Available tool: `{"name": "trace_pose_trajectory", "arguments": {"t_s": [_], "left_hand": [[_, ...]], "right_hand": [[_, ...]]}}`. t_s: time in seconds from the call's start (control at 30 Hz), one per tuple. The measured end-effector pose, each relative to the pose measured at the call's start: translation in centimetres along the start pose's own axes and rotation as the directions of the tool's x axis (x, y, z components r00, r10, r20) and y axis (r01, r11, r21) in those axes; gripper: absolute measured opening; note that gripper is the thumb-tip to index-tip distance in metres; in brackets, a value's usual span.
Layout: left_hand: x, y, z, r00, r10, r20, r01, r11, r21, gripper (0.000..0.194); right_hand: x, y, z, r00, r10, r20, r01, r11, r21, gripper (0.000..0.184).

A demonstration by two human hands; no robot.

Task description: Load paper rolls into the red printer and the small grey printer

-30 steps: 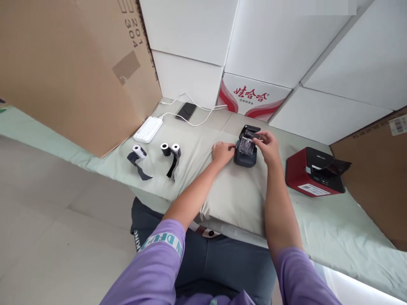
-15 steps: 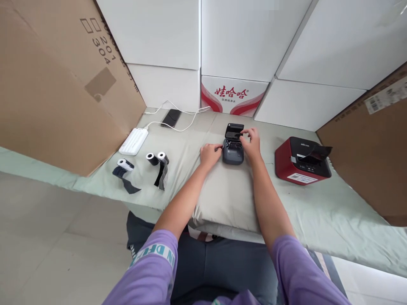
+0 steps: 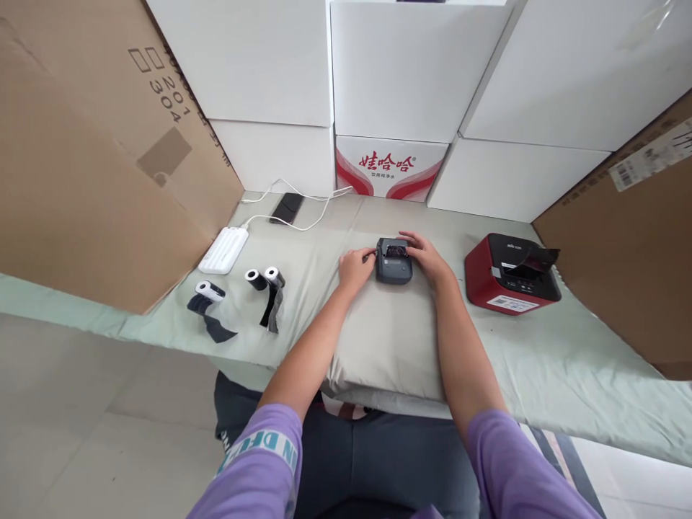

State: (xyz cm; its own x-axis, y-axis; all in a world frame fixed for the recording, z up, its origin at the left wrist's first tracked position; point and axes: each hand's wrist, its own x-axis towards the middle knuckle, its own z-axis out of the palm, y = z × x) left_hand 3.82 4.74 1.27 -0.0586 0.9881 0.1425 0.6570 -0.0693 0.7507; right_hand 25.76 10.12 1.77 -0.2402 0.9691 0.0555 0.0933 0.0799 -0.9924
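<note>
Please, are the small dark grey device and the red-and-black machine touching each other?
Apart. The head view shows pale cloth and the right hand between the small dark grey device and the red-and-black machine.

The cloth-draped table (image 3: pixel 562 375), pale green and creased, is backed by stacked white boxes (image 3: pixel 397 72) and flanked by brown cartons (image 3: pixel 81 166), with pale tiled floor (image 3: pixel 108 432) at lower left.
</note>
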Motion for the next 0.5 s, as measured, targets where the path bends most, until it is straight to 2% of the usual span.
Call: {"name": "trace_pose_trajectory", "arguments": {"t_s": [0.1,0.23,0.33,0.4,0.47,0.5], "left_hand": [[0.1,-0.1,0.1,1.0,0.019,0.003,-0.019,0.994,-0.108,0.036],[0.2,-0.5,0.4,1.0,0.026,0.0,-0.026,0.984,-0.175,0.035],[0.3,-0.8,0.6,1.0,0.028,0.004,-0.026,0.983,-0.184,0.036],[0.4,-0.8,0.5,1.0,0.023,0.005,-0.022,0.983,-0.183,0.036],[0.4,-0.7,0.5,1.0,0.015,0.005,-0.014,0.984,-0.18,0.036],[0.4,-0.6,0.4,1.0,0.013,0.004,-0.012,0.984,-0.178,0.037]], "right_hand": [[-0.6,-0.6,0.1,0.996,0.06,0.062,-0.062,0.997,0.042,0.065],[-0.9,-1.2,0.5,0.996,0.068,0.066,-0.069,0.997,0.02,0.064],[-0.9,-1.5,0.6,0.997,0.057,0.055,-0.058,0.998,0.005,0.072],[-1.3,-1.6,1.0,0.998,0.067,-0.018,-0.067,0.997,-0.032,0.075],[-2.1,-1.7,2.0,0.978,0.109,-0.18,-0.126,0.988,-0.089,0.073],[-2.7,-1.7,2.8,0.953,0.132,-0.272,-0.17,0.978,-0.121,0.07]]}}
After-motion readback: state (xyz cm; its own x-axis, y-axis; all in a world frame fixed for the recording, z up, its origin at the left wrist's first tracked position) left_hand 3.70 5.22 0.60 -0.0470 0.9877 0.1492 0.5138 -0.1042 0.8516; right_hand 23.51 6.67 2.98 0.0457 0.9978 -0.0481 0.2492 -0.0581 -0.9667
